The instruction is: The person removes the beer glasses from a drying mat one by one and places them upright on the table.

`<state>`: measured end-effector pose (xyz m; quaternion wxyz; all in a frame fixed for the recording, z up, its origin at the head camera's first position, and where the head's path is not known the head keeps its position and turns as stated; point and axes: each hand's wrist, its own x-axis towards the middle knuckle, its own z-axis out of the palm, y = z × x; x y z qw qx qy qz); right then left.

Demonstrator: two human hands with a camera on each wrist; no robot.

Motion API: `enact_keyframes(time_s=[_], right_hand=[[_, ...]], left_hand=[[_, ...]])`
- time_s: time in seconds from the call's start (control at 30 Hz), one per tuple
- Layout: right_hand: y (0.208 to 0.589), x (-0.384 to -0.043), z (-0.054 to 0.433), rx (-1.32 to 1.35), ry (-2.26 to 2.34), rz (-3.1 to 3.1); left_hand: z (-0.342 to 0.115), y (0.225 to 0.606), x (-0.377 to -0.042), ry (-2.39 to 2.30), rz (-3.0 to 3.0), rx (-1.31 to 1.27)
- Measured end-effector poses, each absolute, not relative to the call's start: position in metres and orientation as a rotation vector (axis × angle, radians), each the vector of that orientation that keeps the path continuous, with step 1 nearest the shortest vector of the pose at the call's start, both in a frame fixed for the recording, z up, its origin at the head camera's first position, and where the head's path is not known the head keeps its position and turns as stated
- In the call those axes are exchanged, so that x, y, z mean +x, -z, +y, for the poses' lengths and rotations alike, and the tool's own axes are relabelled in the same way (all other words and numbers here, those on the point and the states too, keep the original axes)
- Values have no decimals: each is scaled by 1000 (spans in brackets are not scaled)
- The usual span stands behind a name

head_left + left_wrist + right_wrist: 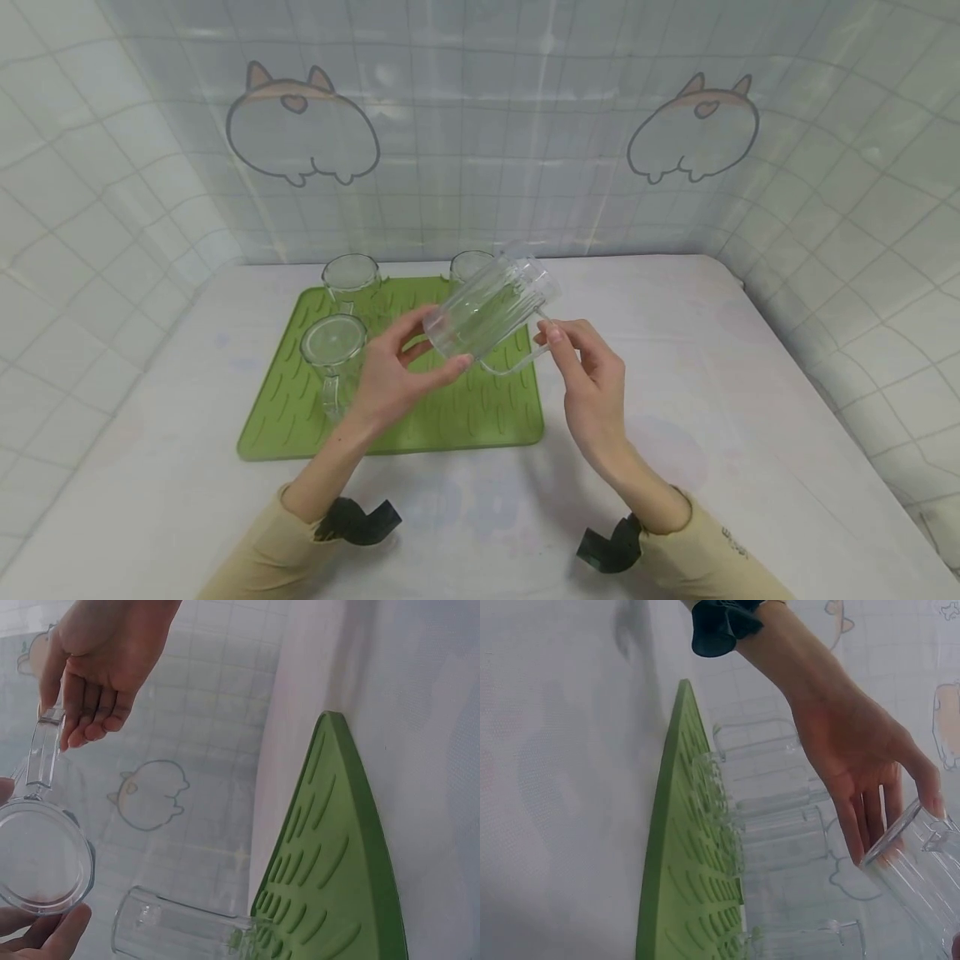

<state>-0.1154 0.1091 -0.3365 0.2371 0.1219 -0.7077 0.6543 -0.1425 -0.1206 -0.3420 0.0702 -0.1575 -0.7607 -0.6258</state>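
A clear glass mug [491, 308] is held tilted in the air over the green drying mat [420, 429]. My left hand [397, 367] grips its lower-left end, with thumb and fingers on opposite sides of the glass. The thumb and fingertips of my right hand [592, 383] pinch the mug's handle [517, 364], which points down to the right. In the left wrist view, the round end of the mug faces the camera and the right hand [109, 667] is at the handle [45, 754].
Three more glass mugs stand on the mat: one at front left [333, 343], one at back left [351, 275], and one at the back [470, 265], partly behind the held mug. A white cloth [675, 333] covers the table. Tile-patterned sheeting [495, 167] surrounds it at the back and sides.
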Motion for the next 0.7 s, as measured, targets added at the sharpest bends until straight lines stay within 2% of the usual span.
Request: enact_keyframes(time_s=[0.7], right_hand=[[334,-112,114,391,-1846,-1954]], left_hand=[[-114,351,-140,1710,-2473,-527]])
